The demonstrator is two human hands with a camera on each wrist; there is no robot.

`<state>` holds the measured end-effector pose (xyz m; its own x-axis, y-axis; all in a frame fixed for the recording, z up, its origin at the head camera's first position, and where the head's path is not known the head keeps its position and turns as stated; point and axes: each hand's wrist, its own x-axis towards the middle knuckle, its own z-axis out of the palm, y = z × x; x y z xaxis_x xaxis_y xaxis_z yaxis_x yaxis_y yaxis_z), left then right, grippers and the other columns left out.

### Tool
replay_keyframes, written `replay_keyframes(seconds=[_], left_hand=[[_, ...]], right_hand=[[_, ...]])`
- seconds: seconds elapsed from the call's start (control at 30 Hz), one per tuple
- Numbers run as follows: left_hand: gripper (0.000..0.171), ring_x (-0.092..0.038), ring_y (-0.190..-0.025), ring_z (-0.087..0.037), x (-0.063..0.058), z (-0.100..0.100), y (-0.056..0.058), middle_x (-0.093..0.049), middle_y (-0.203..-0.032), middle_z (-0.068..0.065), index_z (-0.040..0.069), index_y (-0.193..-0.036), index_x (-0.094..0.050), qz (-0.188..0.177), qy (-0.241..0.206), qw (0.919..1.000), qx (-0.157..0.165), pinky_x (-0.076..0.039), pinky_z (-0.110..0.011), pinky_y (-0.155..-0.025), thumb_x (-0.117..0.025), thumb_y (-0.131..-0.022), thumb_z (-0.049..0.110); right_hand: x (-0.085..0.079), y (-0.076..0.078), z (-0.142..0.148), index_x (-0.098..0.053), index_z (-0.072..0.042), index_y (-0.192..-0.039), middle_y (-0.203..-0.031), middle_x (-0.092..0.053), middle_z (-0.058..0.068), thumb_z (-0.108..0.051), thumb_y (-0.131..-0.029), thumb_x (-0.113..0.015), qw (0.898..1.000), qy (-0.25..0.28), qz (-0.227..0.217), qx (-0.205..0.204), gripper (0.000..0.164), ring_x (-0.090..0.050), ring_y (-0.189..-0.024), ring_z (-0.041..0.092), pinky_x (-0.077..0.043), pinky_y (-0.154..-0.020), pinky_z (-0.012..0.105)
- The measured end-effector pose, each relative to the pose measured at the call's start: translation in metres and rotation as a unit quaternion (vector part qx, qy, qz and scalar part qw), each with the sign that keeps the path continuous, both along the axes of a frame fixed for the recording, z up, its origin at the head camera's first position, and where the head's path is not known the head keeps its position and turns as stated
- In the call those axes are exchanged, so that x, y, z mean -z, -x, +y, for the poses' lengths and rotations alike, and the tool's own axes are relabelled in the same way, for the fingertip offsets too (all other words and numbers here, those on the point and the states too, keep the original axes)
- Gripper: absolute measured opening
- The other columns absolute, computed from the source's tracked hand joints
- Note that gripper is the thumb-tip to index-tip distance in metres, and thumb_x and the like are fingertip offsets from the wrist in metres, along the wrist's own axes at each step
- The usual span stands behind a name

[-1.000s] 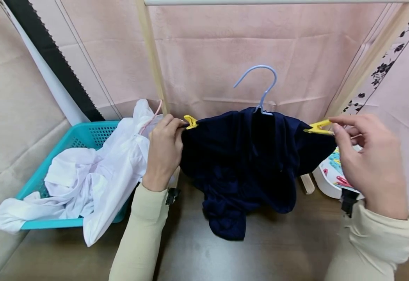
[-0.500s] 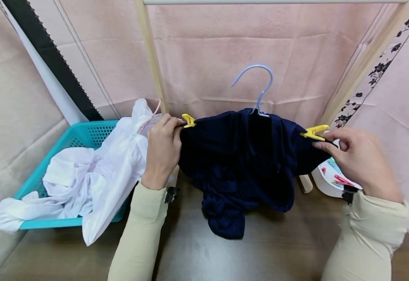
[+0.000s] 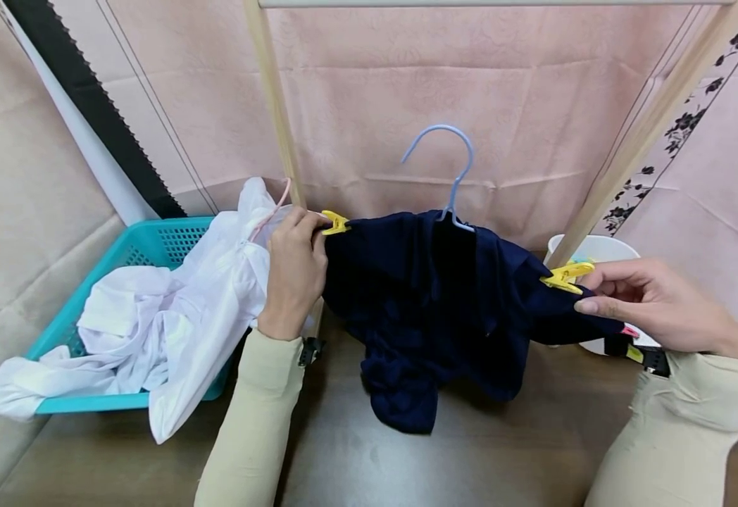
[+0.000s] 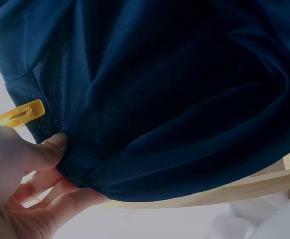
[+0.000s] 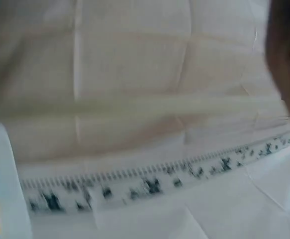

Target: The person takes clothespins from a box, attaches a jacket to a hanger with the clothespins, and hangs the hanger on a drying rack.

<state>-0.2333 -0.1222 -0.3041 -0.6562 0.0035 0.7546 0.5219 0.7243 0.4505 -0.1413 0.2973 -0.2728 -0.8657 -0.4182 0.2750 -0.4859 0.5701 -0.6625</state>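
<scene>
A navy shirt [image 3: 401, 282] hangs between the two hands, with a light blue hanger [image 3: 460, 169] rising from its neck. The left hand [image 3: 296, 271] pinches the shirt's left end beside a yellow clothespin [image 3: 335, 223]. In the left wrist view, the thumb and fingers of the left hand [image 4: 40, 174] grip the cloth, just below the clothespin [image 4: 25, 113]. At the other end, the right hand [image 3: 667, 303] pinches the shirt's edge next to a second yellow clothespin [image 3: 567, 276]. Only a blurred part of the right hand [image 5: 289, 74] shows in the right wrist view.
A teal basket [image 3: 96, 403] holding white clothes [image 3: 153, 324] and a pink hanger [image 3: 274, 210] stands at left. Behind the shirt rises a wooden rack [image 3: 648, 134] with a white bar [image 3: 496, 3]. A white tub [image 3: 603, 246] sits partly hidden behind the right hand.
The right hand has let go of the right clothespin, taken the shirt's edge and moved down. The hanger and that side of the shirt have shifted lower and left; the left hand stays nearly still.
</scene>
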Motion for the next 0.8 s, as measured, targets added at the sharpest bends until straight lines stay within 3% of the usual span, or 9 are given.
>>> replay_keyframes(seconds=[0.07, 0.17, 0.33, 0.4, 0.53, 0.6, 0.7, 0.8], left_hand=[[0.017, -0.063, -0.086, -0.031, 0.001, 0.0, 0.001, -0.062, -0.088, -0.012, 0.0, -0.093, -0.071, 0.002, 0.004, 1.0, -0.003, -0.05, -0.04, -0.077, -0.057, -0.088, -0.007], [0.015, -0.062, -0.086, -0.033, 0.003, 0.001, 0.002, -0.06, -0.088, -0.013, 0.0, -0.092, -0.07, 0.005, 0.008, 0.9999, -0.006, -0.049, -0.041, -0.078, -0.059, -0.085, -0.007], [0.011, -0.061, -0.09, -0.032, 0.003, 0.0, 0.002, -0.062, -0.092, -0.013, 0.001, -0.098, -0.069, -0.014, 0.0, 0.9999, 0.003, -0.046, -0.042, -0.082, -0.064, -0.088, 0.001], [0.015, -0.062, -0.093, -0.03, 0.001, 0.0, 0.0, -0.065, -0.097, -0.013, 0.002, -0.104, -0.069, -0.028, -0.007, 0.9995, 0.014, -0.046, -0.042, -0.085, -0.064, -0.09, 0.006], [0.024, -0.062, -0.1, -0.027, -0.006, 0.0, -0.006, -0.068, -0.107, -0.011, 0.006, -0.116, -0.065, -0.045, -0.013, 0.9986, 0.026, -0.047, -0.039, -0.088, -0.062, -0.092, 0.01], [0.027, -0.061, -0.105, -0.027, -0.012, 0.001, -0.012, -0.067, -0.113, -0.011, 0.007, -0.12, -0.063, -0.054, -0.006, 0.9983, 0.022, -0.046, -0.039, -0.091, -0.061, -0.094, 0.013], [0.029, -0.058, -0.111, -0.026, -0.025, 0.003, -0.029, -0.065, -0.116, -0.01, 0.007, -0.122, -0.062, -0.05, 0.005, 0.9985, 0.02, -0.044, -0.039, -0.098, -0.06, -0.095, 0.018], [0.027, -0.06, -0.103, -0.023, -0.043, 0.013, -0.054, -0.066, -0.107, -0.009, 0.005, -0.118, -0.063, 0.013, -0.011, 0.9988, 0.046, -0.047, -0.036, -0.092, -0.06, -0.095, 0.02]], right_hand=[[0.003, 0.003, 0.0, -0.059, -0.009, -0.083, -0.06, -0.046, -0.006, 0.013, -0.084, -0.061, 0.998, 0.054, -0.006, -0.041, 0.022, -0.042, -0.046, 0.011, -0.032, -0.04, 0.025], [0.006, 0.007, -0.003, -0.058, -0.004, -0.081, -0.06, -0.04, -0.001, 0.023, -0.08, -0.055, 0.984, 0.137, -0.012, -0.114, 0.027, -0.038, -0.049, 0.014, -0.027, -0.042, 0.026], [0.003, 0.01, -0.012, -0.058, -0.004, -0.086, -0.066, -0.043, 0.0, 0.025, -0.086, -0.037, 0.96, 0.208, -0.052, -0.178, 0.036, -0.043, -0.056, 0.012, -0.028, -0.046, 0.028], [0.001, 0.011, -0.014, -0.058, 0.0, -0.091, -0.072, -0.049, -0.003, 0.023, -0.089, -0.028, 0.942, 0.25, -0.08, -0.21, 0.038, -0.048, -0.06, 0.011, -0.03, -0.047, 0.03], [0.0, 0.008, -0.013, -0.055, 0.012, -0.101, -0.088, -0.062, 0.0, 0.021, -0.091, -0.014, 0.89, 0.338, -0.142, -0.272, 0.043, -0.062, -0.071, 0.012, -0.042, -0.049, 0.032], [-0.003, 0.005, -0.014, -0.053, 0.014, -0.105, -0.092, -0.062, 0.005, 0.02, -0.092, -0.011, 0.874, 0.361, -0.162, -0.283, 0.044, -0.065, -0.077, 0.014, -0.05, -0.055, 0.03], [-0.011, -0.003, -0.02, -0.051, 0.014, -0.106, -0.093, -0.059, 0.008, 0.017, -0.094, -0.009, 0.854, 0.396, -0.19, -0.28, 0.044, -0.065, -0.079, 0.017, -0.052, -0.056, 0.032], [-0.017, -0.013, -0.03, -0.049, 0.016, -0.115, -0.101, -0.061, 0.013, 0.014, -0.097, -0.01, 0.836, 0.44, -0.201, -0.259, 0.044, -0.066, -0.085, 0.02, -0.055, -0.06, 0.033]])
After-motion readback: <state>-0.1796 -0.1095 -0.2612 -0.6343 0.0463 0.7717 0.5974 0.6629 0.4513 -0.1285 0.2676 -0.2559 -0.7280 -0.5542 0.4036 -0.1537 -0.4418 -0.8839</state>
